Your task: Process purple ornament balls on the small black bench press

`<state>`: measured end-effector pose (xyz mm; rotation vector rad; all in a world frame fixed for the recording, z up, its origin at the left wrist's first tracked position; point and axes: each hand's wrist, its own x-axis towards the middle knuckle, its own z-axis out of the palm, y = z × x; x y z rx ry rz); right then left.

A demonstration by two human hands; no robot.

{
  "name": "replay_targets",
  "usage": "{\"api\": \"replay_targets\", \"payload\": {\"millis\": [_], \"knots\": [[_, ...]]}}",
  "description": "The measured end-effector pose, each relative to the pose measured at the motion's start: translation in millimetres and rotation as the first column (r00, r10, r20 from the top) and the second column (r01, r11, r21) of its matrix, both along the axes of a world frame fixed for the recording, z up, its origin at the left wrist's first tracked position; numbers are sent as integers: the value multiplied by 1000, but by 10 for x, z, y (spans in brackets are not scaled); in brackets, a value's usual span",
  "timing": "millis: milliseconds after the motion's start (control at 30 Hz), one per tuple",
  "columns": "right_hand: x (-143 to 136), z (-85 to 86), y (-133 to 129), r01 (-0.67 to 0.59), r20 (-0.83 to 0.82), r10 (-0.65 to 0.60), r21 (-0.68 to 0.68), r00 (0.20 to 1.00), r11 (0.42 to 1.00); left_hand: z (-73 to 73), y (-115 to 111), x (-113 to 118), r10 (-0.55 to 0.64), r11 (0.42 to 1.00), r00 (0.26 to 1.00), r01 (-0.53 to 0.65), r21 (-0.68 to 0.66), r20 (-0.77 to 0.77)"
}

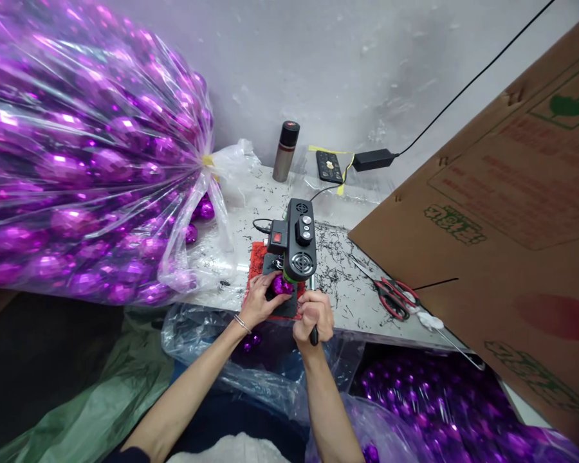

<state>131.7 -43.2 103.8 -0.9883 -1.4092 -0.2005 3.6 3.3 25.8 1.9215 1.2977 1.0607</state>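
The single camera sits on the person's head. It faces forward and steeply down over the worktable (347, 308), at arm's length.

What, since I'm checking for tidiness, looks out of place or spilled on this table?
Short black scraps litter the table, thickest to the right of the black machine, so it looks messy. Nothing else stands out as tipped or damaged.

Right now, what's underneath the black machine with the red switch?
Below the front of the black machine, the left hand holds a purple ball, with a black base and red mat beneath. The machine's body hides the ball's top and part of the base.
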Motion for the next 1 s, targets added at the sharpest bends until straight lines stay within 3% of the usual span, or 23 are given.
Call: {"api": "replay_targets", "payload": {"millis": [833,1000], "knots": [[39,-145,30,-27,0,27,7,1000,1000,-36,27,13,-3,1000,999,3,-4,39],[51,-149,49,-65,129,55,69,990,996,-55,33,23,-4,1000,999,3,18,52]]}}
